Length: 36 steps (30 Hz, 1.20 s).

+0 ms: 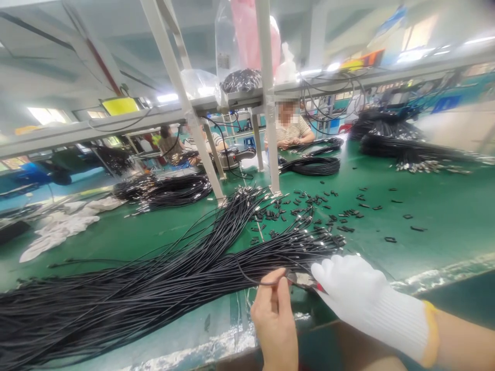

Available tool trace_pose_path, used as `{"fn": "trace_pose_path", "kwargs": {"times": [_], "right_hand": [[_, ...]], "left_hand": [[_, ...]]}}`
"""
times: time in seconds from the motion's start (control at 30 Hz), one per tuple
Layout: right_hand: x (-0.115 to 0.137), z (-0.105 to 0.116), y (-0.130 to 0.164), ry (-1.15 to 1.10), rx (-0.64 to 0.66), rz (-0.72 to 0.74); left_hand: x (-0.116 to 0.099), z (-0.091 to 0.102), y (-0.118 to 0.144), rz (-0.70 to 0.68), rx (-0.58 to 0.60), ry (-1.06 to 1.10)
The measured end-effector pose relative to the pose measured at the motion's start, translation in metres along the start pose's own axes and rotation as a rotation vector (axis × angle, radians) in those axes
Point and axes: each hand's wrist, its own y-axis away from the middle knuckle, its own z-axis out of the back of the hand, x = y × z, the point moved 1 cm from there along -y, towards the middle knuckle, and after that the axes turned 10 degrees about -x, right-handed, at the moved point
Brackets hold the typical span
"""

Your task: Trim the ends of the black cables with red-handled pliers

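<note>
My left hand (275, 314), bare, pinches a black cable (251, 278) close to its end, thumb and fingertips together. Just to the right, my right hand (356, 283) wears a white knitted glove with a yellow cuff. It is closed round a hand tool that looks like pliers (305, 280), with a bit of red handle showing. The metal jaws are at the cable end by my left fingertips; whether they bite on it is too blurred to tell. Beyond both hands lies a thick bundle of black cables (185, 281) with shiny metal ends.
Small black plastic pieces (351, 212) are scattered on the green table (436, 216). White posts (266, 129) carry a shelf above. A coiled cable (315, 166), more cable piles (390, 139) and white gloves (64, 226) lie around. A person in a striped top (305, 131) sits opposite.
</note>
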Motion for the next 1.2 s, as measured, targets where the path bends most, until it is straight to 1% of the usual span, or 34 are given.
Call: {"fn": "trace_pose_path", "kwargs": {"times": [0.07, 0.13, 0.2, 0.27, 0.37, 0.43, 0.53, 0.77, 0.93, 1.03, 1.13, 1.2], "right_hand": [[-0.003, 0.002, 0.009, -0.103, -0.096, 0.017], [-0.009, 0.002, 0.019, -0.213, -0.189, 0.005], [-0.016, 0.002, 0.026, -0.254, -0.224, -0.016], [-0.022, 0.002, 0.03, -0.245, -0.212, -0.009], [-0.023, 0.005, 0.03, -0.213, -0.195, 0.046], [-0.019, 0.008, 0.028, -0.191, -0.216, 0.074], [-0.012, 0.013, 0.025, -0.162, -0.246, 0.108], [-0.006, 0.014, 0.024, -0.13, -0.198, 0.184], [-0.006, 0.018, 0.023, -0.1, -0.232, 0.2], [-0.003, 0.016, 0.026, -0.044, -0.194, 0.221], [0.002, 0.012, 0.031, 0.011, -0.119, 0.232], [0.004, 0.009, 0.034, 0.014, -0.084, 0.219]], "left_hand": [[-0.006, 0.004, 0.003, 0.271, 0.009, 0.183], [-0.013, 0.007, 0.003, 0.464, 0.022, 0.351], [-0.019, 0.011, 0.001, 0.625, 0.052, 0.477], [-0.023, 0.014, 0.0, 0.768, 0.107, 0.558], [-0.025, 0.018, 0.0, 0.892, 0.18, 0.602], [-0.027, 0.019, 0.001, 0.913, 0.209, 0.616], [-0.028, 0.021, 0.004, 0.905, 0.247, 0.6], [-0.022, 0.027, 0.007, 0.856, 0.309, 0.512], [-0.021, 0.028, 0.008, 0.827, 0.351, 0.497], [-0.023, 0.024, 0.012, 0.794, 0.319, 0.488], [-0.026, 0.022, 0.016, 0.796, 0.257, 0.494], [-0.028, 0.021, 0.016, 0.802, 0.245, 0.495]]}}
